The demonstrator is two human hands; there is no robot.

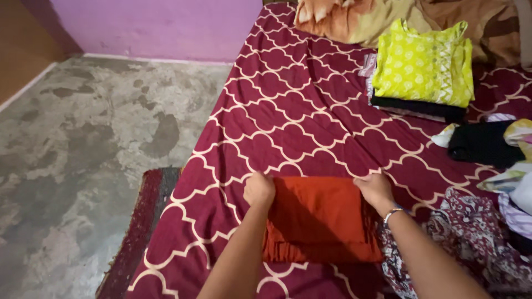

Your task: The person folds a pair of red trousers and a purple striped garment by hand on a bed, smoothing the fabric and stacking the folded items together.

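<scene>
An orange-red folded cloth (321,216) lies on the maroon patterned bedsheet (288,111) near the front edge of the bed. My left hand (259,190) grips the cloth's far left corner with fingers curled. At the far right corner, my right hand (376,189), with a bangle on the wrist, holds the edge. Both arms reach in from the bottom of the view.
A folded yellow-green garment (424,63) sits on a stack of dark clothes at the back right. Black cloth (479,143) and loose patterned fabrics (476,232) lie at the right. A tan blanket (360,16) is at the bed's head. A dark rug (138,232) lies on the grey floor left of the bed.
</scene>
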